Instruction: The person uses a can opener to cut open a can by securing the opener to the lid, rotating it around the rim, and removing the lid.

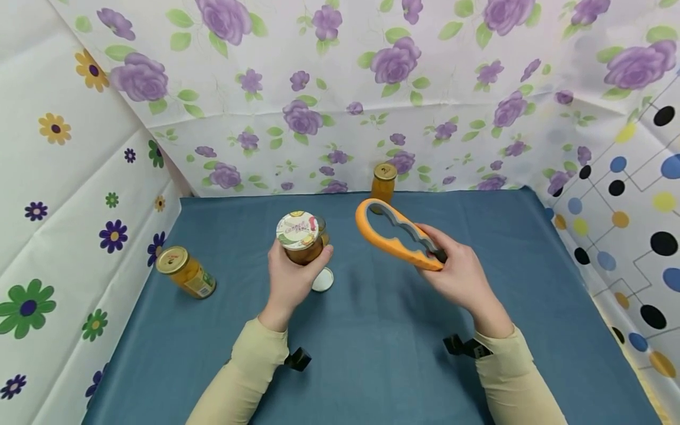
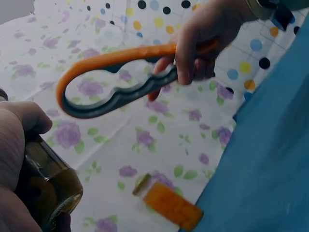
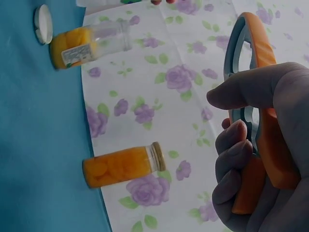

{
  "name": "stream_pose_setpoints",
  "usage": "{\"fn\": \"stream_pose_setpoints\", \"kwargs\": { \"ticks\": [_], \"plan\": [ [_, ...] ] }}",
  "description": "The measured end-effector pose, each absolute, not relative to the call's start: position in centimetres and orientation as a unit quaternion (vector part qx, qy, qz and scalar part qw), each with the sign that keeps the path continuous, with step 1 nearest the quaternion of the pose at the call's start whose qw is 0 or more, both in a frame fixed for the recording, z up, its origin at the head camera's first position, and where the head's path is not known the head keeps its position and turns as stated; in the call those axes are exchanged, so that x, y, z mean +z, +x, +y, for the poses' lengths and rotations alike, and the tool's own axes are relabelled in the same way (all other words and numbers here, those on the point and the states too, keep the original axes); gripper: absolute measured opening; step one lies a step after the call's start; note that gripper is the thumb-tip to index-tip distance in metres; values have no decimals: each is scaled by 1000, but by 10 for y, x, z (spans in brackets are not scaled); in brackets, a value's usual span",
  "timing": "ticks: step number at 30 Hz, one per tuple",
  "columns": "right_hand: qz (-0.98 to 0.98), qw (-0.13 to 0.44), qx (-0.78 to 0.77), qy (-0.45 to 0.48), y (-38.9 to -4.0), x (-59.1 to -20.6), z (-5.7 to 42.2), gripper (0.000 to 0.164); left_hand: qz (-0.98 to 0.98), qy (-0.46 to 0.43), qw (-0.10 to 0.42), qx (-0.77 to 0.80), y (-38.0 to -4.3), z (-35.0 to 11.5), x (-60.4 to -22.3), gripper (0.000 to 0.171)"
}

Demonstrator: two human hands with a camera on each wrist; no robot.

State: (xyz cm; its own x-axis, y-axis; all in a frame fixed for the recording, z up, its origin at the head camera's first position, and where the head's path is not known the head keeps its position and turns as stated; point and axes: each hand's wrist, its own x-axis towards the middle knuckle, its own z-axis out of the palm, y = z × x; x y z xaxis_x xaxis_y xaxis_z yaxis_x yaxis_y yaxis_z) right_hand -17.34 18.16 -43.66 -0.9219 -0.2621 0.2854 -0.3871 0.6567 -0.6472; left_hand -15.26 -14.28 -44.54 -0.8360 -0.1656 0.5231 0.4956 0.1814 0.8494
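Note:
My left hand [image 1: 289,274] grips a glass jar [image 1: 305,255] with a patterned white lid [image 1: 298,229], held up above the table. In the left wrist view only the lower part of this jar [image 2: 53,179] shows, dark behind the fingers. My right hand [image 1: 459,271] holds an orange and grey jar opener [image 1: 395,247] by its handle end, its toothed loop pointing left toward the jar but apart from it. Seen from the right wrist, the thumb and curled fingers wrap the opener [image 3: 263,41].
Behind the held jar stands a lidless jar [image 3: 72,48] with yellow fruit, a loose white-sided lid [image 1: 322,280] near it. One gold-lidded jar [image 1: 382,188] stands by the back curtain, another [image 1: 193,278] at the left. Patterned curtains border the blue tabletop [image 1: 372,366].

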Motion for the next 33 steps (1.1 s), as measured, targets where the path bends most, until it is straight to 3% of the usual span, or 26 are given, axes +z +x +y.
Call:
{"fn": "stream_pose_setpoints", "kwargs": {
  "ticks": [17,27,33],
  "plan": [
    [-886,86,416,185,-173,-428,173,58,-767,-91,160,-615,-154,-108,-451,63],
    [-872,117,420,223,-173,-424,165,65,-773,-108,132,-611,-156,-100,-459,62],
    [-874,106,411,239,-173,-421,158,71,-779,-118,120,-604,-156,-96,-464,61]
  ]
}}
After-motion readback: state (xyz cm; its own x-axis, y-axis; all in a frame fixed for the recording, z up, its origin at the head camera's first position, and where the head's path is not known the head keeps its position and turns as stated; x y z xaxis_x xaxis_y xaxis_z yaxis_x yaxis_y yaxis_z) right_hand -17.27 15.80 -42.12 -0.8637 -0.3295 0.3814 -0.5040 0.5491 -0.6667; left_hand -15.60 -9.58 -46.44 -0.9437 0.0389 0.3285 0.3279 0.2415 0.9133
